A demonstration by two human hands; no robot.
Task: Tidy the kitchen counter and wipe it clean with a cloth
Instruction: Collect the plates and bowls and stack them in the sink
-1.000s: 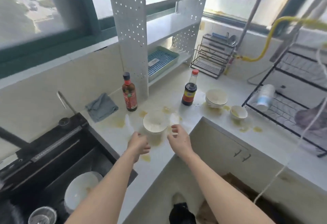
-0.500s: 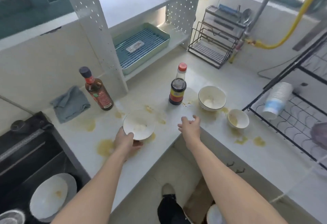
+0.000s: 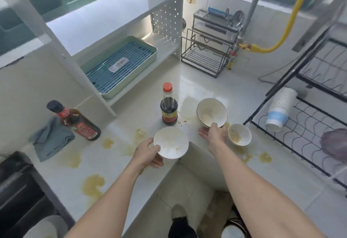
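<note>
Counter, L-shaped and pale, blotched with yellow spills along its front edge and at the inner corner. Tidying step in hand, by the look of it; wiping not yet begun. Left hand curled round the rim of a white bowl, held just over the front edge near the inner corner. Right hand cupped under a dark-rimmed bowl, thumb on its near rim, bowl tilted up off the surface. Small bowl just beside that hand, near the front edge, smeared with residue. Next, probably: both bowls carried away, likely toward the dark sink at the left end, kept level so nothing drips; then a return for the small bowl. Grey cloth crumpled against the back wall at the left end, needed afterwards. In the way of a clean wipe: red-capped sauce bottle mid-counter behind the white bowl, black-capped bottle touching the cloth. Wire rack in the far corner; blue tray on the shelf unit; stacked paper cups lying on the black dish rack at the right end.
</note>
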